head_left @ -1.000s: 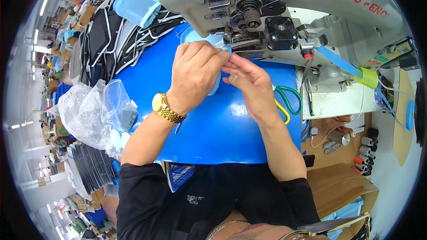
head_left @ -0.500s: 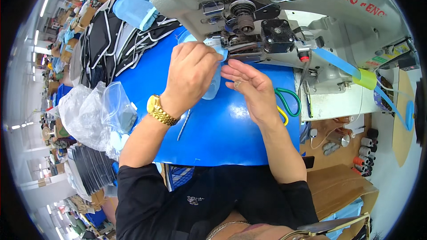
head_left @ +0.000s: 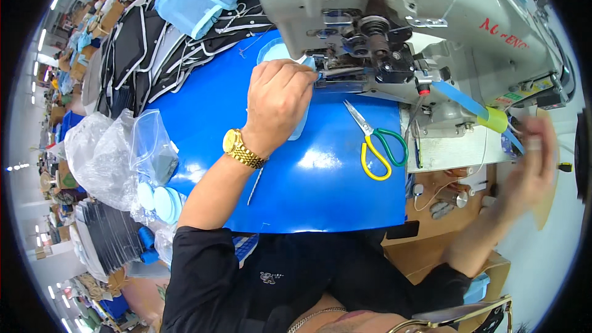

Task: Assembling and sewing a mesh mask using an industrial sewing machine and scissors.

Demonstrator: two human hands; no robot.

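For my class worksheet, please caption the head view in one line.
Left hand at the sewing machine, right hand blurred near the blue strip, scissors on the blue mat.

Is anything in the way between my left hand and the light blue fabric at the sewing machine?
Nothing visible: the left hand is already on the light blue fabric, fingers closed beside the sewing machine. The scissors lie to the right, clear of both.

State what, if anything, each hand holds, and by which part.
Left hand: light-blue fabric piece, pinched at the edge beside the machine. Right hand: blurred near the blue strip; cannot tell.
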